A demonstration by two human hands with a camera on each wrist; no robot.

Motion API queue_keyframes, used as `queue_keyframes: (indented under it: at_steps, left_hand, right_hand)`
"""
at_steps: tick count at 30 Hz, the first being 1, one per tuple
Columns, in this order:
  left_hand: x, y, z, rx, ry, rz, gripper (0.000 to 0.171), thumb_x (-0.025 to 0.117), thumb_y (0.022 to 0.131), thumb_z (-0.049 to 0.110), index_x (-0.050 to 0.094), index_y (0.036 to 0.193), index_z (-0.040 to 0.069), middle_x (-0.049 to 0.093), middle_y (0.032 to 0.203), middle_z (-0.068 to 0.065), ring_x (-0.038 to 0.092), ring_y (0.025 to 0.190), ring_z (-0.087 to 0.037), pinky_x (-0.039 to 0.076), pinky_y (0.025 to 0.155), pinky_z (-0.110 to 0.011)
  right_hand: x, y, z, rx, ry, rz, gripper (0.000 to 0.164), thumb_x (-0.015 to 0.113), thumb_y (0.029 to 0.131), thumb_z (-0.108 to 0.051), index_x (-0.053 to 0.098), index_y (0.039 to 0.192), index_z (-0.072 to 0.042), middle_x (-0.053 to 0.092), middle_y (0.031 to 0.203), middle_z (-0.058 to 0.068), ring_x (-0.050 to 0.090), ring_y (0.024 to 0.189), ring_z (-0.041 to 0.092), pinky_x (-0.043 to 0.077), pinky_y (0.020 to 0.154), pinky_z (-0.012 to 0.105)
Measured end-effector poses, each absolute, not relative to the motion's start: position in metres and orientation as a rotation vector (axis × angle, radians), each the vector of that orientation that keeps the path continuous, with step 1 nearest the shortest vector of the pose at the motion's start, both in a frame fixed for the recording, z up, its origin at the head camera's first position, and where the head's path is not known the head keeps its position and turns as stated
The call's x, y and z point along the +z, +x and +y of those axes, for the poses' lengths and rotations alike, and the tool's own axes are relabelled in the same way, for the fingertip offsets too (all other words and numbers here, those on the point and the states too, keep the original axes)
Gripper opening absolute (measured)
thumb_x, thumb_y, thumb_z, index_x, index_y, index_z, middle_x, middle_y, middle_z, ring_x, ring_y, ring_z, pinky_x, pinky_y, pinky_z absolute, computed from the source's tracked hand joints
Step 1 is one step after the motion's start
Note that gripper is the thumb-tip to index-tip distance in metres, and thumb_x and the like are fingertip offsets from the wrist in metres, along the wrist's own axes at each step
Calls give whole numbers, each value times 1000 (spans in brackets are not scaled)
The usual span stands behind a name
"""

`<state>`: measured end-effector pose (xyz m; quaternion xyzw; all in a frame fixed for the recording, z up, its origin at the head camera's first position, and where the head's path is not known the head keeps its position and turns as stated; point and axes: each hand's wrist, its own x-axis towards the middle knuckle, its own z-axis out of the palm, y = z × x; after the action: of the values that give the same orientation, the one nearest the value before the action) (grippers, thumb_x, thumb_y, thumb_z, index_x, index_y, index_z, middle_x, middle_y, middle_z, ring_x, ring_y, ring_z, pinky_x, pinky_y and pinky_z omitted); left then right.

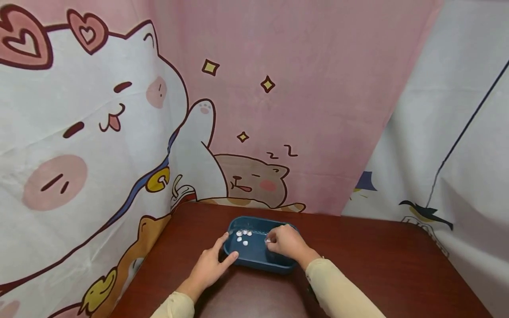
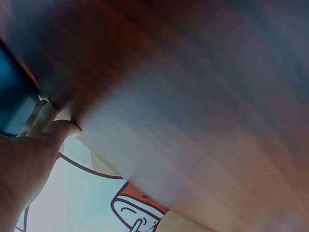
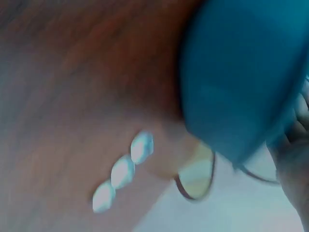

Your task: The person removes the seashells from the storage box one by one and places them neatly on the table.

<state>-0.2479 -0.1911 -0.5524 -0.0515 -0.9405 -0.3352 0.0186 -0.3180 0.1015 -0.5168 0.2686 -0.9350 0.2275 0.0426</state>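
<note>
A blue rectangular tray [image 1: 262, 264] sits on the table, with several small white rounded pieces [image 1: 245, 243] lying in its left part. My right hand [image 1: 288, 242] reaches over the tray's right side and pinches one white piece [image 1: 268, 240] between thumb and fingertips. At the tray's left end my left hand [image 1: 210, 265] rests against the rim, fingers spread and fairly straight. In the right wrist view, three white pieces [image 3: 123, 171] lie in a row on the table beside the tray wall [image 3: 231, 82]; the right hand shows only partly at the edge there.
The dark reddish-brown wooden table [image 1: 370, 256] extends around the tray. Behind and to the left hangs a pink and white cloth [image 1: 318, 110] printed with cartoon animals. A whitish cloth [image 1: 457, 145] hangs at the right.
</note>
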Motion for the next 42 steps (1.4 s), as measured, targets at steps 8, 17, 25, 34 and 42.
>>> queue_keyframes:
  at_steps: [8,17,25,34,42]
  left_hand:
    - [-555,-248,-190,-1018,-154,-2910,82,66,98,67,40,165,27,64,149,-21,72,122,-39,55,101,-68]
    - [-554,-247,-194,-1011,-137,-2922,82,66,99,65,39,165,26,68,142,-26,73,104,-32,58,94,-65]
    - [-555,-249,-196,-1015,-127,-2919,81,68,98,63,39,165,28,66,146,-26,73,117,-39,55,100,-66]
    - [-555,-248,-196,-1064,-193,-2939,100,79,88,65,34,168,25,67,146,-20,69,128,-39,53,105,-65]
    - [-554,-249,-196,-994,-299,-2983,129,98,69,56,24,170,23,71,141,-17,67,128,-42,51,106,-68]
  right_hand:
    - [-510,-292,222,851,588,-2703,7,85,88,-16,83,95,-15,76,79,-11,61,67,-5,51,60,20]
    - [-565,-283,289,881,696,-2935,9,82,91,-18,86,98,-14,79,85,-8,57,63,-7,48,55,21]
    - [-569,-290,287,1021,610,-2944,16,84,89,-17,85,103,-12,75,82,-9,52,64,-4,45,58,21]
    - [-571,-287,290,1128,518,-2987,20,85,91,-22,85,109,-15,75,83,-6,53,64,-1,45,61,21]
    - [-572,-285,294,1150,520,-3000,25,85,91,-26,84,114,-15,74,81,-7,52,62,-1,44,60,22]
